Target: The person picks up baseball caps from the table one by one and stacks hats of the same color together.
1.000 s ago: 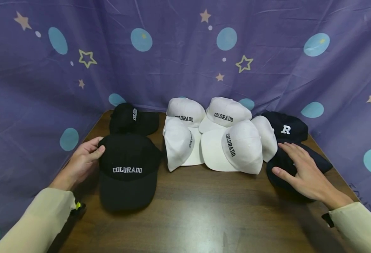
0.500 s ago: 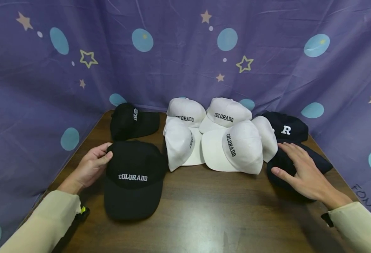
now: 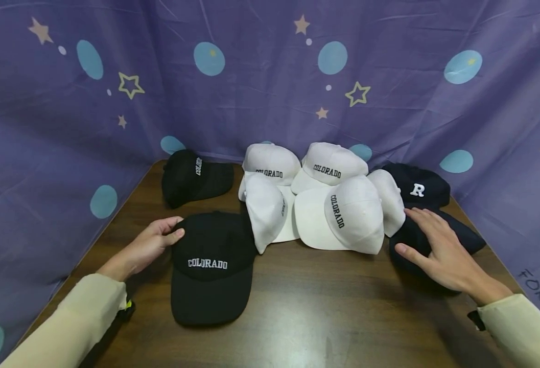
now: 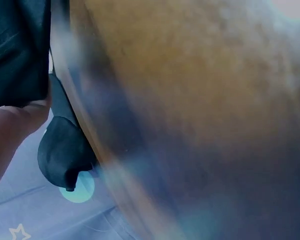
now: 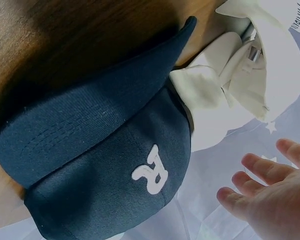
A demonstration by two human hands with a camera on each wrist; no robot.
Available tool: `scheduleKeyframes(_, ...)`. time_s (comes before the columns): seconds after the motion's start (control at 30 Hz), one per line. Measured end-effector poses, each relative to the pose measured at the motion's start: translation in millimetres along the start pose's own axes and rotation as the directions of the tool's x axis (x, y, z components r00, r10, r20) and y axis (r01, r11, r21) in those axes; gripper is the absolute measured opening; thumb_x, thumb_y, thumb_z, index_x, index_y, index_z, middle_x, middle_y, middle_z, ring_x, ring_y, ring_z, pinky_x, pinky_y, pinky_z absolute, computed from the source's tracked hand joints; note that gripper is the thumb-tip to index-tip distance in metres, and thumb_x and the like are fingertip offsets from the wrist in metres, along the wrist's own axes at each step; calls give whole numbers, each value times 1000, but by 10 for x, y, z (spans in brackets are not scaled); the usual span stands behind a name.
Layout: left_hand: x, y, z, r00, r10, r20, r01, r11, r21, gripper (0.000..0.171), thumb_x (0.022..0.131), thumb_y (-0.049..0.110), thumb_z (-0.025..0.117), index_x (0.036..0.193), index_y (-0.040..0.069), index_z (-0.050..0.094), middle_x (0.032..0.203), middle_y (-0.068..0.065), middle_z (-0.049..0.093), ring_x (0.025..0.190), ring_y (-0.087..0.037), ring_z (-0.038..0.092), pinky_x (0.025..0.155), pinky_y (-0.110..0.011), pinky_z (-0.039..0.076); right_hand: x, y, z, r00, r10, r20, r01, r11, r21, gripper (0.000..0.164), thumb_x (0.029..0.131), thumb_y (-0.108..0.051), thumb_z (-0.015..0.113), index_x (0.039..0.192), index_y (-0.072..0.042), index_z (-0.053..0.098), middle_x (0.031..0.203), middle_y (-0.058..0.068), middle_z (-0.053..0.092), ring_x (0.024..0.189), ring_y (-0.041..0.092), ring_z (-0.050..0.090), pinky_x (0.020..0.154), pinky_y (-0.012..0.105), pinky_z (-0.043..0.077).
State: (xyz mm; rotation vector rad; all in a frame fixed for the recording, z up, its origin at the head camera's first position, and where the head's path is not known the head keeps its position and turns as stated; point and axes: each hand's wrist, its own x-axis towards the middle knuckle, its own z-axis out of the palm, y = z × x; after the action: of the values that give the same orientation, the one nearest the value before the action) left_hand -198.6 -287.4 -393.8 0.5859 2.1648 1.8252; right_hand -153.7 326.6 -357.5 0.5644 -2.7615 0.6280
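Observation:
My left hand (image 3: 147, 248) pinches the upper left edge of a black baseball cap (image 3: 207, 243) lettered COLORADO, its brim toward me. In the left wrist view the same cap fills the upper left corner, above part of the hand (image 4: 15, 125). The black cap touches or overlaps the front left white cap (image 3: 266, 212); exact contact is hard to tell. On the right, my right hand (image 3: 444, 250) is spread with straight fingers over a navy cap (image 3: 467, 232), hiding much of it. A navy cap with a white R (image 5: 150, 172) shows below that hand in the right wrist view.
Another black cap (image 3: 184, 179) sits at the back left. Several white COLORADO caps, including a front right one (image 3: 354, 214), cluster mid-table. A second navy cap (image 3: 412, 179) lies at the back right. A purple starred curtain (image 3: 270, 66) surrounds the wooden table (image 3: 306, 306).
My left hand has moved right and toward me with the black cap. The front left white cap has shifted slightly right. My right hand has stayed over the navy cap.

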Motion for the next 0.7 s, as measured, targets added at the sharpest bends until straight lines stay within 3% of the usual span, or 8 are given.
scheduleKeyframes(0.17,33,45,-39,998,-55,18,52,991,120,26,101,18,46,112,-5,50,99,-10,61,91,-18,58,80,-29,49,3,-4,12,1000,0,4,0,1000,-4,79,86,-40,67,150,-28,23,152,13,26,140,33,10,105,67,8)
scheduleKeyframes(0.37,59,109,-74,993,-114,-14,115,970,215,20,100,15,47,104,-5,52,92,-10,59,86,-17,56,77,-30,46,-13,8,22,1000,5,3,-5,1000,-9,78,86,-40,66,150,-29,23,152,14,26,140,34,11,104,68,9)
scheduleKeyframes(0.7,54,130,-122,986,-164,-25,165,954,251,20,100,16,47,103,-3,51,93,-13,56,87,-19,54,78,-32,45,-25,20,30,1000,14,6,-14,1000,-3,79,86,-39,67,150,-29,23,152,14,26,140,33,11,103,70,11)
